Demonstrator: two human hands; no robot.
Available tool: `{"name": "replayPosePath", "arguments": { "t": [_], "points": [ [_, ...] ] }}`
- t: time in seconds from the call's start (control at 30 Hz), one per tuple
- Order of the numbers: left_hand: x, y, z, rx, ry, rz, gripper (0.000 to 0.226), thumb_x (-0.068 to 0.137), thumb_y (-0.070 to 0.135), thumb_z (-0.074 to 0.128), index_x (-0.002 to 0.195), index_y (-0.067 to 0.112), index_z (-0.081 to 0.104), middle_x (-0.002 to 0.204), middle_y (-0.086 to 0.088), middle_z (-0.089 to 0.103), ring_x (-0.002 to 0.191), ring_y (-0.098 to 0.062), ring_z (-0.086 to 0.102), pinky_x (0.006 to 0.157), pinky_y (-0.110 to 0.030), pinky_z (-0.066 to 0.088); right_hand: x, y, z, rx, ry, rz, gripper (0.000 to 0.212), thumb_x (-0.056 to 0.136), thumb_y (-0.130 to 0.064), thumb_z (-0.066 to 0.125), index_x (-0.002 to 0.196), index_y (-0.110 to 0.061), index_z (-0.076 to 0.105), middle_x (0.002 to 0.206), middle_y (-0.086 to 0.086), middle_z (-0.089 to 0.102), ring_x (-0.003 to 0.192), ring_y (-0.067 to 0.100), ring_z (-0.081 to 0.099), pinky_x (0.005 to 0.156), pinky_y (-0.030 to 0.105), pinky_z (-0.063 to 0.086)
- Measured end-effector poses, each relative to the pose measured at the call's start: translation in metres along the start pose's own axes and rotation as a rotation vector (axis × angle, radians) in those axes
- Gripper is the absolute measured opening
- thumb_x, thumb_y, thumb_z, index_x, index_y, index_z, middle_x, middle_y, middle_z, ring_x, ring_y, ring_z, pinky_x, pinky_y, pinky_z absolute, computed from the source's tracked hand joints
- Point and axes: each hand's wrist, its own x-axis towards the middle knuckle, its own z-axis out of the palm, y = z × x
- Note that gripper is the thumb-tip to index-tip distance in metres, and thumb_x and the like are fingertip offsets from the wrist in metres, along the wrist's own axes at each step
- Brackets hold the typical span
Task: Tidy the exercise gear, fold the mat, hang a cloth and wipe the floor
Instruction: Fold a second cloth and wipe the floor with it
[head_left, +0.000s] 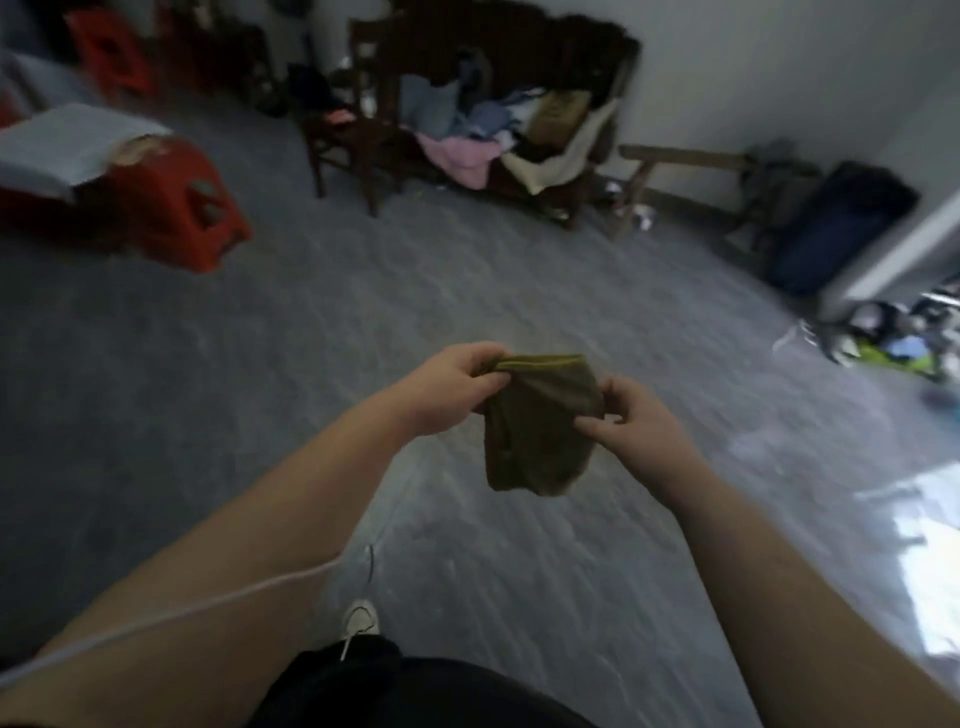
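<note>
Grey floor (260, 364), cluttered wooden chair (358, 135)

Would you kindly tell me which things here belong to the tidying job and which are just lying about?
Job: olive cloth, pinched by left hand and right hand; grey floor.
Lying about: red stool, wooden chair, clothes pile, dark bag.

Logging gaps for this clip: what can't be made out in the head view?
- Olive cloth: motion blur hides its weave; the left hand and right hand cover its top corners.
- Clothes pile on the bench: blurred, items indistinct.
- Clutter at the right edge: cut off.
</note>
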Motion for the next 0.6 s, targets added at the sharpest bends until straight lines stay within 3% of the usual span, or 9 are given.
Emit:
{"name": "replayPosePath", "arguments": {
  "t": [0.1, 0.17, 0.27, 0.33, 0.43, 0.6],
  "points": [
    [0.048, 0.025, 0.041, 0.103, -0.148, 0.059, 0.014, 0.099, 0.019, 0.052, 0.097, 0.018, 0.066, 0.093, -0.014, 0.065, 0.095, -0.033, 0.065, 0.090, -0.054, 0.054, -0.005, 0.028, -0.052, 0.121, 0.055, 0.043, 0.029, 0.085, -0.018, 0.072, 0.109, -0.020, 0.058, 0.109, 0.007, 0.068, 0.103, 0.021, 0.066, 0.097, 0.047, 0.051],
    [0.079, 0.037, 0.065, 0.157, -0.225, 0.127, 0.012, 0.096, 0.022, 0.054, 0.094, 0.022, 0.066, 0.086, -0.004, 0.064, 0.085, -0.024, 0.063, 0.088, -0.054, 0.053, -0.006, 0.041, -0.074, 0.104, 0.111, 0.063, 0.023, 0.088, -0.019, 0.070, 0.106, -0.025, 0.059, 0.105, 0.002, 0.069, 0.099, 0.017, 0.067, 0.095, 0.044, 0.052],
    [0.123, 0.050, 0.095, 0.207, -0.311, 0.191, 0.007, 0.098, 0.019, 0.058, 0.098, 0.024, 0.064, 0.086, 0.005, 0.065, 0.083, -0.012, 0.062, 0.084, -0.042, 0.054, 0.004, 0.061, -0.097, 0.063, 0.237, 0.110, 0.008, 0.087, -0.030, 0.067, 0.095, -0.028, 0.064, 0.094, 0.000, 0.069, 0.092, 0.018, 0.066, 0.091, 0.048, 0.053],
    [0.158, 0.054, 0.108, 0.256, -0.349, 0.209, 0.004, 0.096, 0.023, 0.061, 0.099, 0.024, 0.062, 0.089, 0.003, 0.066, 0.087, -0.015, 0.065, 0.085, -0.043, 0.056, 0.016, 0.070, -0.110, 0.086, 0.334, 0.160, 0.004, 0.091, -0.029, 0.064, 0.091, -0.027, 0.066, 0.089, -0.002, 0.069, 0.088, 0.015, 0.066, 0.086, 0.041, 0.053],
    [0.213, 0.056, 0.119, 0.222, -0.462, 0.215, 0.004, 0.093, 0.025, 0.063, 0.093, 0.029, 0.064, 0.089, -0.001, 0.070, 0.089, -0.022, 0.068, 0.087, -0.049, 0.057, 0.038, 0.077, -0.128, 0.134, 0.449, 0.182, 0.016, 0.095, -0.019, 0.060, 0.084, -0.030, 0.065, 0.082, -0.008, 0.067, 0.084, 0.009, 0.064, 0.077, 0.028, 0.047],
    [0.295, 0.066, 0.139, 0.273, -0.618, 0.279, 0.014, 0.098, 0.018, 0.056, 0.095, 0.029, 0.065, 0.087, 0.004, 0.066, 0.079, -0.010, 0.062, 0.074, -0.033, 0.053, 0.079, 0.091, -0.154, 0.173, 0.595, 0.211, 0.021, 0.095, -0.012, 0.060, 0.077, -0.022, 0.063, 0.067, -0.009, 0.059, 0.066, 0.004, 0.057, 0.065, 0.020, 0.044]
  ]
}}
